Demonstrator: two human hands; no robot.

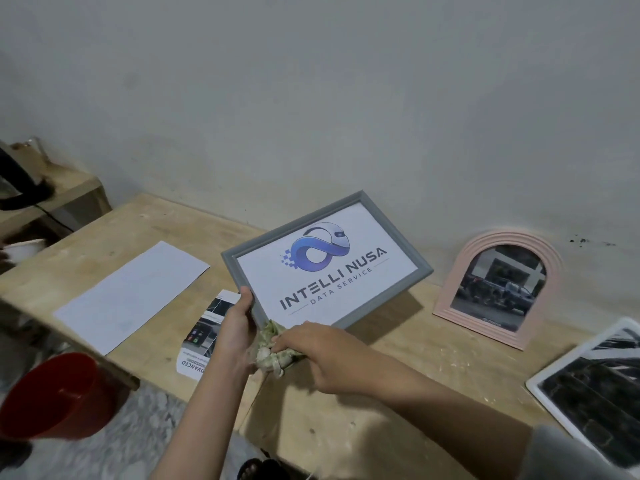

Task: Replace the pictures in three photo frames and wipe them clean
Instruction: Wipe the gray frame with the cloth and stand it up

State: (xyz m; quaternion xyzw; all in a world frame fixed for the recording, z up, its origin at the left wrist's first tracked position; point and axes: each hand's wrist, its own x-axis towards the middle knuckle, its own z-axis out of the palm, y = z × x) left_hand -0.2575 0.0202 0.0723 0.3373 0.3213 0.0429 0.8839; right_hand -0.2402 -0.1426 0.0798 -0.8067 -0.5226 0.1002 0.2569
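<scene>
While the grey photo frame [327, 259] is held tilted up off the wooden surface [398, 375], its long axis runs from about 8 o'clock to 2 o'clock, and its near corner points down toward both hands. The left hand [235, 327] grips the frame's left edge near that corner, thumb curled over the front. The right hand [322, 355] sits just at 4 o'clock from it, fingers bunched round a crumpled greenish cloth [273, 355] that touches the frame's lower rim. From the cloth, the unwiped glass over the logo print lies toward 1 o'clock, so the wiping stroke probably belongs to the right hand, which is nearer. Farther out, a pink arched frame [498, 289] stands at 3 o'clock against the wall, and a white frame [588, 386] lies flat at 4 o'clock.
</scene>
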